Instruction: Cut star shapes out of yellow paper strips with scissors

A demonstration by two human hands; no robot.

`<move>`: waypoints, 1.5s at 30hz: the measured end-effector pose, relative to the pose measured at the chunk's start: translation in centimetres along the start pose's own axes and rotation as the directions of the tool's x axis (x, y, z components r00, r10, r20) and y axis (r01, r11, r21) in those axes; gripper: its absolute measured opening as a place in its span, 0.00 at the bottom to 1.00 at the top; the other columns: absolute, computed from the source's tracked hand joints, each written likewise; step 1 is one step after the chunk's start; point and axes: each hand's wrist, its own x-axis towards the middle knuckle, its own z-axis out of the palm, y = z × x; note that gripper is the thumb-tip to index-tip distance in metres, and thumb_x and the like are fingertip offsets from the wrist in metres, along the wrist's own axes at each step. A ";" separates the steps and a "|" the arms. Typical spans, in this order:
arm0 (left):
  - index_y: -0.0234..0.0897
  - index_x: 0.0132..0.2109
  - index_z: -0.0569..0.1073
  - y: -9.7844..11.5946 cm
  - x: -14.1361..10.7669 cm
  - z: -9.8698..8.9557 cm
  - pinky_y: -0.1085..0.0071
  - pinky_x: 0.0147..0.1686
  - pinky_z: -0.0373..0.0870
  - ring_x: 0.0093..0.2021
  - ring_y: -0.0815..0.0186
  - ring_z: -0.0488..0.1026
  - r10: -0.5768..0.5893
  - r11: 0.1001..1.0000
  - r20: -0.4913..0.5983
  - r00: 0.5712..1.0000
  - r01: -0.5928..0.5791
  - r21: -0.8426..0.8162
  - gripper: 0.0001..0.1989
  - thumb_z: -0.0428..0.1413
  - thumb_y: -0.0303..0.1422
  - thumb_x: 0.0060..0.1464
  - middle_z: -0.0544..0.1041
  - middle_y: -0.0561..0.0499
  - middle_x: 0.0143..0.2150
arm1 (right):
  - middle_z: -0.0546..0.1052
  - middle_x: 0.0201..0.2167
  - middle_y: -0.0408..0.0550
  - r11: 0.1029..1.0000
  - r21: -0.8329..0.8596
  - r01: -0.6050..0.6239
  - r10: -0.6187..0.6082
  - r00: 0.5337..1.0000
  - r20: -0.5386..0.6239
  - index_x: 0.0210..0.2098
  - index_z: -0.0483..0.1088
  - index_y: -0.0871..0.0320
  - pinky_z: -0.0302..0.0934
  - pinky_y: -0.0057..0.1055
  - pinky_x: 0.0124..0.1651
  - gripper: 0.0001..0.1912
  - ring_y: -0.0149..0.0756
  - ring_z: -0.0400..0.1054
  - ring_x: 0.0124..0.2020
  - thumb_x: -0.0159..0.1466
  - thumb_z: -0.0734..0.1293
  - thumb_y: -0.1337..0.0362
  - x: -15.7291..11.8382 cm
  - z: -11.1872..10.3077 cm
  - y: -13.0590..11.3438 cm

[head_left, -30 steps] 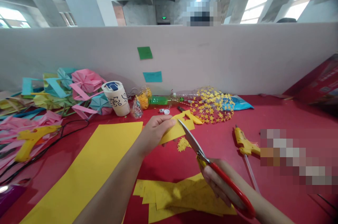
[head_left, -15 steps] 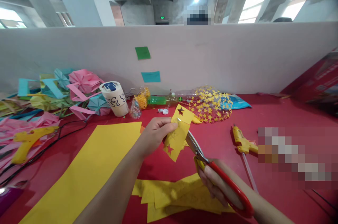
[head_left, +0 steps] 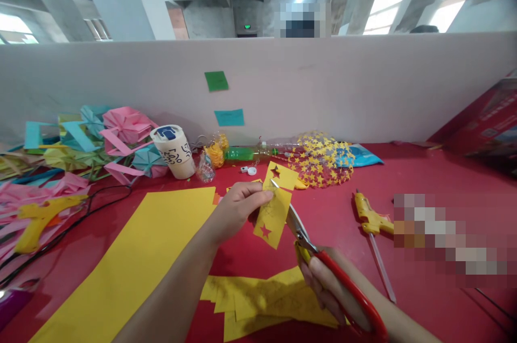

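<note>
My left hand (head_left: 240, 208) pinches a small yellow paper piece (head_left: 276, 214) with star-shaped cutouts in it. My right hand (head_left: 329, 284) is wrapped round the handles of red-handled scissors (head_left: 351, 284), whose blades point up and to the left. The blades pass at the paper, with one tip showing above my left thumb. Below the hands lies a loose stack of yellow paper pieces (head_left: 262, 300), partly under my right hand. A large yellow sheet (head_left: 161, 235) lies beneath my left forearm.
Folded paper shapes (head_left: 127, 122) heap at the left, beside a white cup (head_left: 173, 152). Yellow glue guns lie at the left (head_left: 44, 219) and right (head_left: 369, 216). A green bottle (head_left: 240, 153), star-patterned wrap (head_left: 323, 162) and blue packet (head_left: 365, 154) stand along the white partition (head_left: 258, 79).
The yellow paper in my left hand has turned slightly, and its lower star hole shows more clearly. The scissors have shifted a little down and left with my right hand.
</note>
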 end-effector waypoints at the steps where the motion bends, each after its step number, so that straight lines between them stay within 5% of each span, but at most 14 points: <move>1: 0.34 0.23 0.69 0.0 0.0 0.0 0.76 0.21 0.59 0.20 0.73 0.62 0.006 1.000 0.005 1.000 -0.006 0.004 0.16 0.56 0.40 0.53 0.65 0.56 0.19 | 0.58 0.11 0.35 1.000 0.005 -0.009 0.009 1.000 0.005 0.27 0.60 0.56 0.49 0.23 0.16 0.30 0.24 0.51 0.11 0.58 0.56 0.32 0.0 0.1 -0.1; 9: 0.34 0.23 0.70 -0.1 0.0 -0.1 0.76 0.21 0.61 0.19 0.73 0.64 0.028 1.000 0.013 1.000 -0.028 0.015 0.16 0.56 0.40 0.53 0.66 0.56 0.18 | 0.56 0.14 0.36 1.000 0.020 -0.014 0.013 1.000 0.015 0.26 0.56 0.55 0.48 0.24 0.15 0.30 0.25 0.51 0.13 0.57 0.58 0.33 -0.1 0.2 -0.7; 19: 0.36 0.24 0.71 -0.3 -0.2 -0.3 0.75 0.22 0.61 0.20 0.72 0.64 -0.022 0.999 -0.042 0.999 0.021 -0.036 0.15 0.59 0.42 0.50 0.68 0.56 0.19 | 0.54 0.10 0.32 0.997 -0.016 0.080 -0.080 0.995 -0.059 0.24 0.56 0.56 0.40 0.20 0.11 0.34 0.21 0.47 0.08 0.54 0.55 0.28 1.0 0.4 1.5; 30: 0.35 0.26 0.71 0.5 -0.3 -0.3 0.74 0.26 0.62 0.24 0.70 0.67 -0.013 0.994 -0.018 1.000 0.011 -0.106 0.12 0.58 0.39 0.50 0.70 0.54 0.23 | 0.55 0.11 0.33 0.993 -0.084 0.085 -0.092 0.993 -0.080 0.23 0.55 0.55 0.38 0.21 0.11 0.29 0.21 0.48 0.09 0.59 0.58 0.34 0.6 0.1 0.2; 35: 0.36 0.28 0.69 0.6 -0.1 -0.6 0.76 0.25 0.58 0.24 0.73 0.63 0.029 0.994 -0.078 0.996 -0.037 -0.099 0.11 0.58 0.39 0.52 0.66 0.57 0.24 | 0.56 0.12 0.35 0.994 -0.081 0.069 -0.075 0.995 -0.070 0.22 0.54 0.55 0.44 0.22 0.14 0.28 0.23 0.51 0.11 0.58 0.61 0.36 0.6 0.0 -0.5; 45: 0.36 0.28 0.66 0.3 -0.1 -1.4 0.76 0.22 0.45 0.21 0.75 0.50 0.033 0.999 -0.039 0.999 -0.032 0.018 0.13 0.57 0.39 0.54 0.55 0.59 0.21 | 0.54 0.13 0.33 0.996 -0.056 0.064 -0.066 0.997 -0.041 0.25 0.55 0.56 0.41 0.20 0.14 0.32 0.21 0.47 0.12 0.58 0.57 0.32 0.8 -0.2 1.0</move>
